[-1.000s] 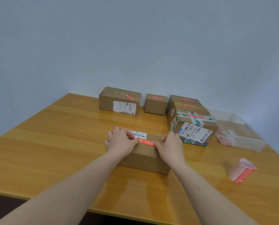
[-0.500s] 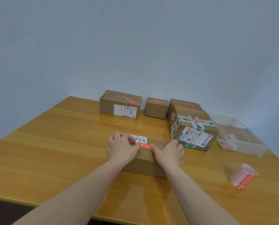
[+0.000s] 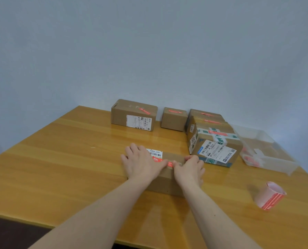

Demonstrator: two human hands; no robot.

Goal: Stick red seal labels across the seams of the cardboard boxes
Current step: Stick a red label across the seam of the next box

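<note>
Near the front of the worktop (image 3: 60, 159), between my forearms, lies the cardboard box (image 3: 165, 182) I am sealing. My left hand (image 3: 140, 163) lies flat on its top, fingers spread and straight, thumb toward the red seal label (image 3: 169, 163). My right hand (image 3: 190, 168) sits just beside it, fingers curled down over the box's far right edge, thumb pressing the label. The two hands nearly meet over the strip.

The box's long axis runs left to right across my view, slightly angled away on the right. The label seems to follow that same line, though my hands hide most of it, so I cannot tell whether it truly crosses the seam.

Risks, as I judge them: pressing unevenly could trap a crease or leave an end lifted, and my thumb dragging sideways might skew the strip. Pushing hard on the far edge could slide the box toward the sealed boxes (image 3: 214, 141) behind. The label roll (image 3: 269, 195) stands well apart on the right.
</note>
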